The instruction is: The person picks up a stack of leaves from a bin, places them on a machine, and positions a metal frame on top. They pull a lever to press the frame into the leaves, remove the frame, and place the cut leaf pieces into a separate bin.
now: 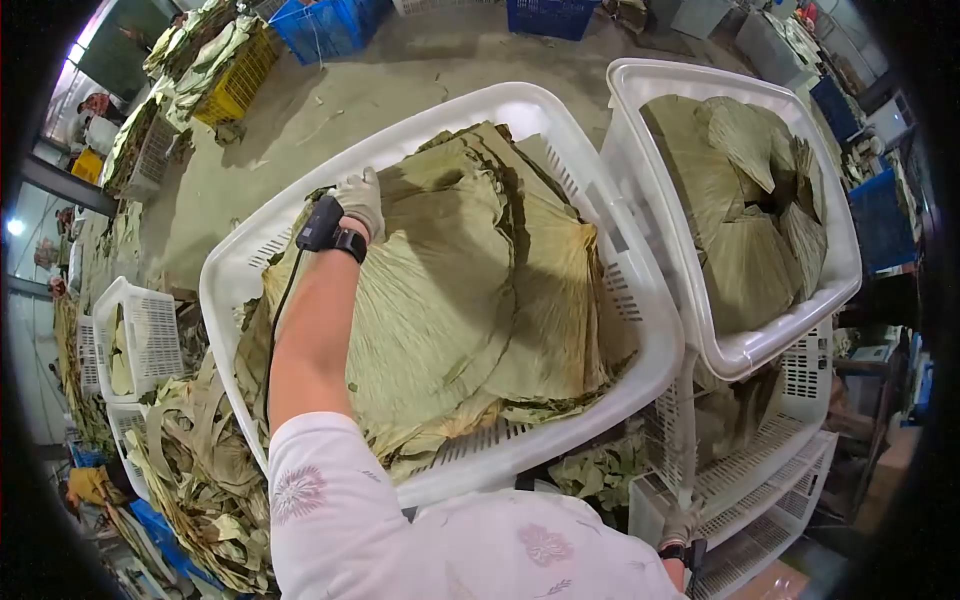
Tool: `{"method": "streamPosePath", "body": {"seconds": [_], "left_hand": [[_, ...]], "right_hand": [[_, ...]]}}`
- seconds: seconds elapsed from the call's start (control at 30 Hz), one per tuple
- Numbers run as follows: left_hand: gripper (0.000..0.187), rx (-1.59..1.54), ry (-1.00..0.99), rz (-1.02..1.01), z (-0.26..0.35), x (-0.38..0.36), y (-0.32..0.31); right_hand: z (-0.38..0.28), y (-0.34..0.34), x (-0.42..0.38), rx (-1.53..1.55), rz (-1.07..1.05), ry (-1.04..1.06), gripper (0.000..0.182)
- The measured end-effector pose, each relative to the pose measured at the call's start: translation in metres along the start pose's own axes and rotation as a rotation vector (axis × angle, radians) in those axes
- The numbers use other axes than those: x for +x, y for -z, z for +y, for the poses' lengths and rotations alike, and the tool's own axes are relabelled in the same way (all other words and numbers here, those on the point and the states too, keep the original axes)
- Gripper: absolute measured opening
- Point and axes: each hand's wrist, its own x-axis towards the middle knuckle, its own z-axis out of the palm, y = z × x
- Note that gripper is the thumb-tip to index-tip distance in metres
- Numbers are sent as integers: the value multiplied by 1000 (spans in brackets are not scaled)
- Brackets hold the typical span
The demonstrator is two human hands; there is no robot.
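A large white plastic basket (570, 455) holds a stack of dried, fan-creased lotus leaves (430, 300). My left hand (362, 203), in a pale work glove, is at the far left edge of this stack, its fingers curled and closed on the leaf edge. A black device and band sit on that wrist. Low at the right, my right hand (682, 522), also gloved, is against the corner of a white slatted crate (650, 500). Its fingers look bent around the crate's edge, though they are dim and partly hidden.
A second white basket (735, 355) of folded leaves rests at the right on stacked white crates. Loose leaf scraps (200, 460) are heaped at the left beside a small white crate (150, 330). A yellow crate (238, 80) and a blue crate (325, 28) stand farther back.
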Motion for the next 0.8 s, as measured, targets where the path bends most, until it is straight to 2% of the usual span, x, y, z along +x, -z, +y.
{"method": "streamPosePath", "body": {"seconds": [0.03,0.13,0.2,0.23,0.3,0.33,0.37,0.43,0.5,0.7,0.8], "left_hand": [[115,-24,11,-98,-1,-3,10],[109,-33,-59,-109,-9,-11,26],[105,-12,-69,-119,-9,-9,24],[102,-1,-61,-104,-5,-8,17],[100,10,-52,-93,-3,-3,6],[101,-2,-118,-152,-6,2,2],[103,-14,-183,-211,-8,6,1],[108,-59,-161,-251,-12,3,7],[113,-112,-91,-165,-15,3,9],[106,-80,-138,-186,-17,9,9],[99,-200,-137,-26,-23,-17,16]], "right_hand": [[-8,2,-5,1,-12,19,74],[-47,15,-34,-26,-4,63,66],[-23,-6,-16,7,96,284,55],[-24,-5,-19,6,97,284,55],[-27,-4,-23,205,-14,266,55],[-24,-8,-19,270,-51,259,55],[-11,-25,-1,183,-74,222,54],[17,-52,12,92,-98,189,52],[26,-59,9,22,-140,240,53],[34,-61,-12,-88,-209,338,54],[33,-63,-15,-105,-223,378,55]]}}
